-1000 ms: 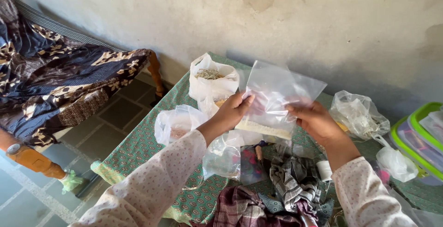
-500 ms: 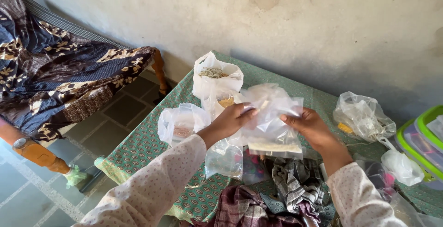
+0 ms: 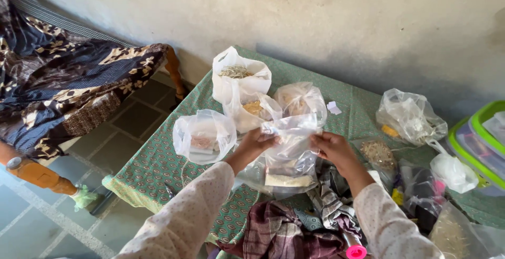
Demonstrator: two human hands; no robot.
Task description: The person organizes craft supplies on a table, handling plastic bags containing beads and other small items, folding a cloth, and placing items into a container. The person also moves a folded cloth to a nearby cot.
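Near the middle of the frame, a clear plastic bag [image 3: 291, 151] held up by its top edge between two hands; left hand [image 3: 256, 144] pinching the upper left corner, fingers closed on the film; right hand [image 3: 332, 150] gripping the upper right corner the same way, thumb on the near side; a pale strip of contents lying along the bottom of that bag, just above a heap of checked cloth [image 3: 294, 232] at the lower centre. Below and around, a bench [image 3: 158, 169] under a green patterned cover, running from lower left toward the upper right. Just left of the left hand, a puffed transparent bag [image 3: 204, 135] with something pinkish inside; above it, toward the upper centre, a white bag [image 3: 239, 80] standing open with thin dry pieces at its mouth; beside that, two more clear bags [image 3: 300, 101] with yellowish contents, touching one another. At the right, a crumpled clear bag [image 3: 410, 117] near the wall; further right, at the frame edge, a box with a green lid rim [image 3: 481, 148]. At the bottom centre-right, a pink round cap [image 3: 355, 251] among the cloth. In the upper left, a bed [image 3: 63, 85] covered with a dark blue flowered spread, standing apart from the bench on a tiled floor.
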